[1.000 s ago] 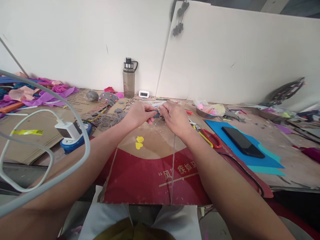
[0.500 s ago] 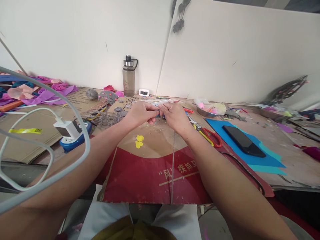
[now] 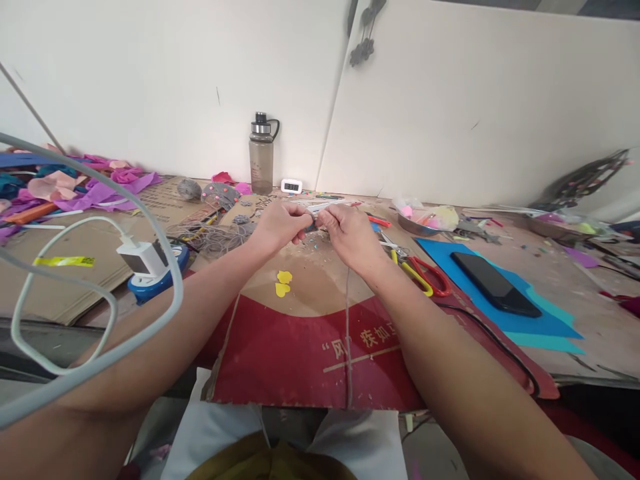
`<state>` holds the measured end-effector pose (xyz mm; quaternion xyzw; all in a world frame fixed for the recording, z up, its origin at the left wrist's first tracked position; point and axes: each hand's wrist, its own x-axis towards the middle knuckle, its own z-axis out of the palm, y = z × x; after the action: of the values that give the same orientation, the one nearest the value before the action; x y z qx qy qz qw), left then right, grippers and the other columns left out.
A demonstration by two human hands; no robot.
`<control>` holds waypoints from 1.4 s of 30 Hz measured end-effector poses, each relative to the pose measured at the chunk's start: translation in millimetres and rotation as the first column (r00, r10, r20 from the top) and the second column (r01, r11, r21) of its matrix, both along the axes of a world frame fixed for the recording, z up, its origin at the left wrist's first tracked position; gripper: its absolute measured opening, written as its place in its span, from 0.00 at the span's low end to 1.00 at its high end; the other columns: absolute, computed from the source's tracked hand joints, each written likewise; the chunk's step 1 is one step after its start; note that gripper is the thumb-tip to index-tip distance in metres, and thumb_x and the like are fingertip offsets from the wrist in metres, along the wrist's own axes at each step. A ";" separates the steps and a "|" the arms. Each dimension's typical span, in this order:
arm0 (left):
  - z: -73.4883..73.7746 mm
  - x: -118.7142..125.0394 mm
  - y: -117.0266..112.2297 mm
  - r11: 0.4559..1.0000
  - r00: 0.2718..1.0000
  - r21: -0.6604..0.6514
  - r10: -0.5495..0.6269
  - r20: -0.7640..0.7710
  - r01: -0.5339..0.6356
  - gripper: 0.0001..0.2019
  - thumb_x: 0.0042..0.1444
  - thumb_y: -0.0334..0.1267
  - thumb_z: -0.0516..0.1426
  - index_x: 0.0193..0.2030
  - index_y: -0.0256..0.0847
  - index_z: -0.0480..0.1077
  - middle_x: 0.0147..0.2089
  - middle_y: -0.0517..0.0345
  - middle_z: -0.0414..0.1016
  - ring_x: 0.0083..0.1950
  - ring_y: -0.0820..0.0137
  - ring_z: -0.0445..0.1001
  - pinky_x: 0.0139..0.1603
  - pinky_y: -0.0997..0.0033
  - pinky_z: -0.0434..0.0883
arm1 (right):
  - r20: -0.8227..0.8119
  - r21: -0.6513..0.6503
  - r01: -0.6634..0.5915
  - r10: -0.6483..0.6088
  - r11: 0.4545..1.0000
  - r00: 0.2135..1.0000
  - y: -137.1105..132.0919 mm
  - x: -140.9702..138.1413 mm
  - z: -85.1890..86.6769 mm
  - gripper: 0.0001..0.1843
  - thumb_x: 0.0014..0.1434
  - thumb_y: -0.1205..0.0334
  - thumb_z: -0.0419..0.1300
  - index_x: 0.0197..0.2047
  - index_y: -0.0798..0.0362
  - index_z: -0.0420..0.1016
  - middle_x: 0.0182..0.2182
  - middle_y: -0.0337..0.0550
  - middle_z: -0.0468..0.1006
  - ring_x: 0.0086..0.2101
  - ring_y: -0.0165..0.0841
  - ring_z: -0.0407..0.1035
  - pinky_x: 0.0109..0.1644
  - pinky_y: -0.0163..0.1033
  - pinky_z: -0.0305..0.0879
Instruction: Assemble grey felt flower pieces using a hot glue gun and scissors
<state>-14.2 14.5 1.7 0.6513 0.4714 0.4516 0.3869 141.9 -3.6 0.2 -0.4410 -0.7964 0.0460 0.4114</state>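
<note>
My left hand and my right hand meet over the far part of a red and brown cardboard sheet. Both are closed in a pinch around a small grey-blue piece held between the fingertips; I cannot make out what it is. A thin grey string hangs from the hands toward me over the cardboard. Two small yellow heart shapes lie on the cardboard just below the left hand.
Red and yellow scissors lie right of my right hand, beside a black phone on blue paper. A water bottle and small clock stand by the wall. A white charger with cable and pink paper scraps lie left.
The hands stay pinched together on the small piece and have shifted slightly. The view has drifted a little; nothing else on the table has moved.
</note>
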 end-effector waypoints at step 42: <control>4.4 1.3 -3.4 0.993 0.988 -0.011 -0.112 0.108 0.114 0.05 0.52 0.31 0.60 0.34 0.33 0.78 0.20 0.58 0.74 0.20 0.78 0.71 0.25 0.78 0.70 | -0.072 0.110 0.174 -0.167 0.979 0.983 3.7 1.0 0.2 0.09 0.63 0.62 0.48 0.30 0.50 0.61 0.28 0.42 0.70 0.30 0.33 0.60 0.35 0.39 0.52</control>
<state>-12.9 11.0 6.1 0.6485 0.4162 0.4592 0.4420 142.9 0.1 0.4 -0.4814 -0.7436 -0.0221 0.4635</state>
